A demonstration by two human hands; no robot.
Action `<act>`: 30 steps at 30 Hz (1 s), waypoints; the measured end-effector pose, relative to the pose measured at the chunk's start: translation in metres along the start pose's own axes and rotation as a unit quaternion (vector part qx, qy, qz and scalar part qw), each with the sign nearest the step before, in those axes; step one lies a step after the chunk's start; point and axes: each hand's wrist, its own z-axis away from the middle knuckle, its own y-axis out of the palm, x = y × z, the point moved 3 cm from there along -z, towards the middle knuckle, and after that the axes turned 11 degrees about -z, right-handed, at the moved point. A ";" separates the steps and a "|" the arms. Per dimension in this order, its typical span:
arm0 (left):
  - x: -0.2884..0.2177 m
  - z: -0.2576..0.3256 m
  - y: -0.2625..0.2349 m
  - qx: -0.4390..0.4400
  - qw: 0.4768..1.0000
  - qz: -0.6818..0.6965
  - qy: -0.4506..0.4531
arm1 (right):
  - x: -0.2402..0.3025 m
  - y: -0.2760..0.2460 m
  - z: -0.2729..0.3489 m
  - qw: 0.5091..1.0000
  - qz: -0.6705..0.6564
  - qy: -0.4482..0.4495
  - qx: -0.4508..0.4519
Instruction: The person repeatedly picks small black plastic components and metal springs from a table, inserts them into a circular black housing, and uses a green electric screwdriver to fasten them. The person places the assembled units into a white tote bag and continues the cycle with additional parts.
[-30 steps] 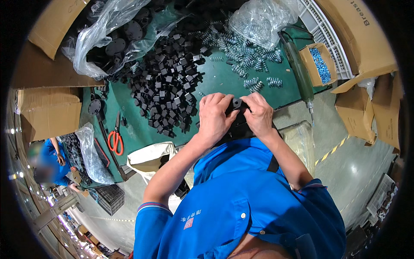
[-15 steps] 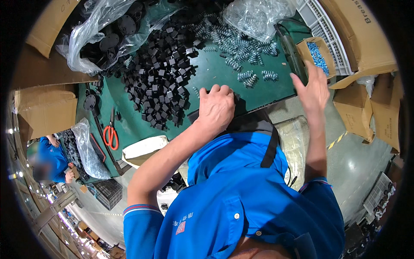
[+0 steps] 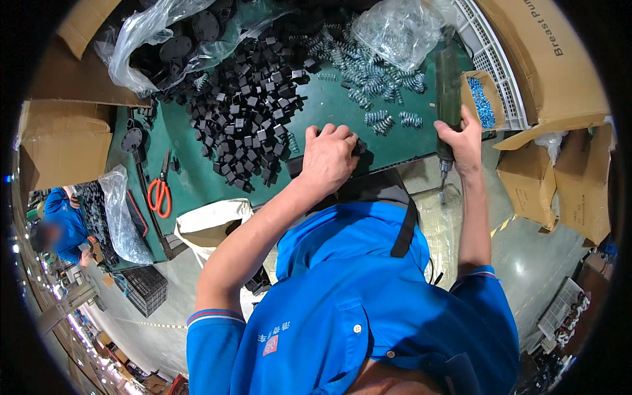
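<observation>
Near the table's front edge, my left hand (image 3: 329, 158) is closed over a dark block-like part (image 3: 295, 166). Most of that part is hidden under the palm and fingers. My right hand (image 3: 463, 143) grips a dark green electric screwdriver (image 3: 448, 89), its bit pointing down toward me past the table edge. A heap of small black blocks (image 3: 247, 108) lies left of and beyond my left hand. Coil springs (image 3: 372, 69) are piled farther back, with a few loose springs (image 3: 411, 120) nearer. One more spring (image 3: 292, 142) lies just beside my left hand.
Blue screws (image 3: 481, 105) fill a small cardboard box at the right. Red-handled scissors (image 3: 160, 196) lie at the left. Clear plastic bags (image 3: 400, 31) and a grey crate (image 3: 495, 62) stand behind; open cartons (image 3: 526, 178) flank the right. A co-worker (image 3: 62, 224) sits far left.
My right hand has closed around the screwdriver and brought it from beside the screw box toward me, bit down. My left hand stays on the dark part.
</observation>
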 end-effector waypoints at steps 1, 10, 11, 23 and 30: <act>0.001 0.000 0.000 -0.004 1.000 0.002 0.001 | 0.008 0.010 0.003 0.997 -0.071 -0.025 0.024; 0.002 0.002 0.000 -0.011 1.000 0.020 0.004 | 0.050 0.087 -0.005 0.932 -0.306 -0.156 0.116; 0.002 0.002 0.001 -0.015 1.000 0.021 0.004 | 0.051 0.092 -0.005 0.932 -0.302 -0.167 0.112; 0.004 0.002 0.000 -0.019 0.999 0.029 0.004 | 0.034 0.112 -0.001 0.925 -0.276 -0.255 0.065; 0.003 0.002 0.001 -0.021 0.999 0.027 0.005 | 0.034 0.118 0.005 0.935 -0.261 -0.238 0.043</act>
